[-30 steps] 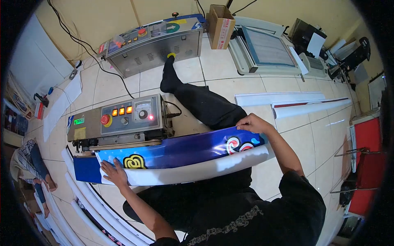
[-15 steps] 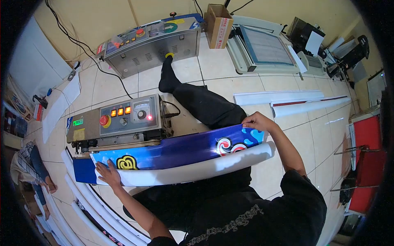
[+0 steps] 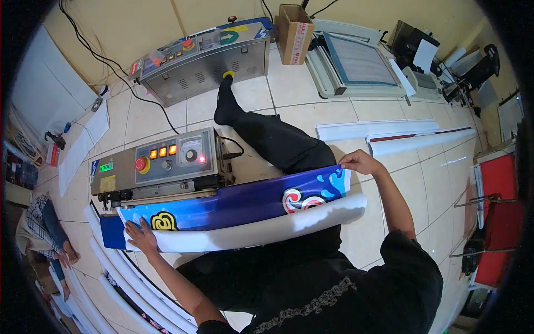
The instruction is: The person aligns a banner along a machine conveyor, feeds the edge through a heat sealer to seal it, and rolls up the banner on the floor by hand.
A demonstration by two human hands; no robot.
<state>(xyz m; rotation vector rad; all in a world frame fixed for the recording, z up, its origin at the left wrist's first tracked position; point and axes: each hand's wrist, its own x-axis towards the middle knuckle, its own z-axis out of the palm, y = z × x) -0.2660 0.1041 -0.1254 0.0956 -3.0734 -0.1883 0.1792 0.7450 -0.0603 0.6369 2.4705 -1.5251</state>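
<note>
The printed banner (image 3: pixel 245 196) runs along the near side of the control-panel machine (image 3: pixel 161 161), extending well past its right end. Before the machine's left part, the left hand (image 3: pixel 142 238) lies open, fingers spread, on the banner's left end. Well right of the machine, the right hand (image 3: pixel 359 162) is nearly closed, pinching the banner's upper right corner. The white rolled part (image 3: pixel 261 229) follows the near edge. Beyond the machine's right end stretches a leg (image 3: pixel 289 145); floor tiles (image 3: pixel 397 183) show farther right.
</note>
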